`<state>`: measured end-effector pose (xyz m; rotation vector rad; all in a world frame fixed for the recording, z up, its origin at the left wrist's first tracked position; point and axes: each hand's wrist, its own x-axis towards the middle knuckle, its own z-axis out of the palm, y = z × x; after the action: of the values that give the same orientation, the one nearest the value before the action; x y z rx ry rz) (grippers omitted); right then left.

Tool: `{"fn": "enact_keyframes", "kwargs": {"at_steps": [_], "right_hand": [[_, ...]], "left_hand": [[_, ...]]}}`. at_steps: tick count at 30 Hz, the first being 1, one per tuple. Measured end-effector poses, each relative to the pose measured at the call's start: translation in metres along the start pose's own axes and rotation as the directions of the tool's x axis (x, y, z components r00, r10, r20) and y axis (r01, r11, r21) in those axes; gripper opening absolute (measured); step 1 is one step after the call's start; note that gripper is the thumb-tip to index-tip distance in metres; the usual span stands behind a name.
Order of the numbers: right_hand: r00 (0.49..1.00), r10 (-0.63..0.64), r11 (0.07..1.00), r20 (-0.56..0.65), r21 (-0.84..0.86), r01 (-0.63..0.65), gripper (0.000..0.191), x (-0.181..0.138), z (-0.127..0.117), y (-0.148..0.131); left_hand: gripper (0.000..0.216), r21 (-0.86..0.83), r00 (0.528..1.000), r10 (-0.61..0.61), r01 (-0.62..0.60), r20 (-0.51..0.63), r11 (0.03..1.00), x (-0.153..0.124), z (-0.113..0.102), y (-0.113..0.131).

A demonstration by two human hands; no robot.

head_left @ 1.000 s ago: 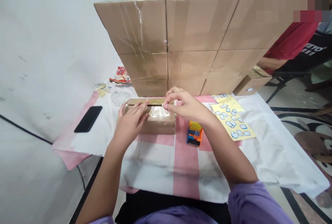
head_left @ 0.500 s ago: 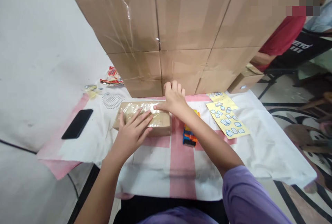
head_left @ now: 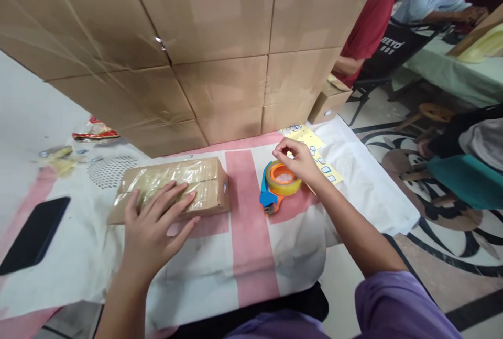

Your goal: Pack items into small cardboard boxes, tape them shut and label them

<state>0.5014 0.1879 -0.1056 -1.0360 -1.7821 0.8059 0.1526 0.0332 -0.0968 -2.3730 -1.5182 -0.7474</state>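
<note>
Mid-taping, I judge: left hand (head_left: 151,229) flat, open on the box (head_left: 204,184); right hand (head_left: 296,158) pinches the tape dispenser (head_left: 281,184); next needs a firmer grip.

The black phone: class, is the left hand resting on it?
No, the left hand lies flat on the small taped box, the phone lying apart.

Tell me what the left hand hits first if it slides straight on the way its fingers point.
The left hand lies on the small taped box; past its top, it would probably meet the stacked cartons behind, though depth is unclear.
</note>
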Motion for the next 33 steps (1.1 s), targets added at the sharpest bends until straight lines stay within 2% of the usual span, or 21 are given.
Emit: {"fn": "enact_keyframes", "kwargs": {"at_steps": [2,4,6,7,9,11,13,15,18,23,25,27,28,29,30,33], "right_hand": [[0.999,0.028,0.998,0.04,0.06,-0.03,0.019,-0.001,0.001,0.014],[0.997,0.022,0.998,0.074,0.052,-0.026,0.019,-0.003,0.007,0.02],[0.996,0.002,0.997,0.092,-0.081,0.006,0.018,-0.009,0.005,0.016],[0.995,0.006,0.979,0.102,-0.205,0.015,0.016,-0.013,0.0,0.011],[0.985,0.098,0.859,0.142,-0.511,-0.012,0.015,-0.025,-0.016,0.001],[0.937,0.284,0.663,0.203,-0.747,-0.039,0.028,-0.036,-0.032,-0.005],[0.863,0.441,0.526,0.246,-0.85,-0.026,0.034,-0.044,-0.04,-0.007],[0.827,0.496,0.475,0.263,-0.88,-0.004,0.03,-0.044,-0.039,-0.006],[0.825,0.496,0.481,0.272,-0.877,0.0,0.033,-0.032,-0.026,-0.009],[0.8,0.474,0.603,0.367,-0.798,0.009,0.033,0.013,-0.005,-0.033],[0.749,0.515,0.628,0.417,-0.778,0.001,0.036,0.039,0.005,-0.042],[0.683,0.576,0.603,0.449,-0.798,0.016,0.038,0.069,0.016,-0.047],[0.668,0.598,0.583,0.443,-0.812,0.016,0.037,0.084,0.023,-0.047],[0.685,0.601,0.579,0.411,-0.815,-0.019,0.034,0.099,0.029,-0.047],[0.726,0.584,0.598,0.363,-0.797,-0.082,0.031,0.113,0.037,-0.045],[0.859,0.47,0.741,0.204,-0.62,-0.258,0.022,0.142,0.064,-0.037]], "left_hand": [[0.047,0.025,1.0,-0.009,0.009,-0.014,1.0,0.001,0.003,-0.001],[0.048,0.041,1.0,-0.01,0.01,-0.019,0.999,0.002,0.004,-0.002],[0.049,0.047,1.0,-0.005,0.006,-0.022,0.999,0.002,0.004,-0.003],[0.05,0.049,1.0,-0.001,0.002,-0.02,0.999,0.002,0.004,-0.004],[0.052,0.054,1.0,0.01,-0.009,-0.01,0.998,0.001,0.004,-0.006],[0.055,0.061,1.0,0.024,-0.024,-0.002,0.998,-0.001,0.005,-0.008],[0.056,0.066,0.999,0.032,-0.031,-0.006,0.997,-0.001,0.006,-0.009],[0.056,0.068,0.999,0.032,-0.031,-0.021,0.997,-0.001,0.007,-0.009],[0.053,0.062,0.999,0.026,-0.024,-0.036,0.998,0.0,0.006,-0.008],[0.051,0.037,0.998,0.029,-0.027,-0.055,0.999,0.0,0.006,-0.006],[0.051,0.043,0.998,0.037,-0.035,-0.056,0.998,0.0,0.007,-0.007],[0.052,0.05,0.998,0.036,-0.034,-0.047,0.998,-0.001,0.007,-0.008],[0.054,0.052,0.998,0.034,-0.032,-0.044,0.998,-0.001,0.007,-0.009],[0.056,0.052,0.999,0.033,-0.031,-0.041,0.998,-0.002,0.007,-0.009],[0.057,0.049,0.999,0.031,-0.029,-0.039,0.998,-0.002,0.008,-0.01],[0.061,0.033,0.999,0.007,-0.006,-0.048,0.999,-0.004,0.009,-0.009]]}}
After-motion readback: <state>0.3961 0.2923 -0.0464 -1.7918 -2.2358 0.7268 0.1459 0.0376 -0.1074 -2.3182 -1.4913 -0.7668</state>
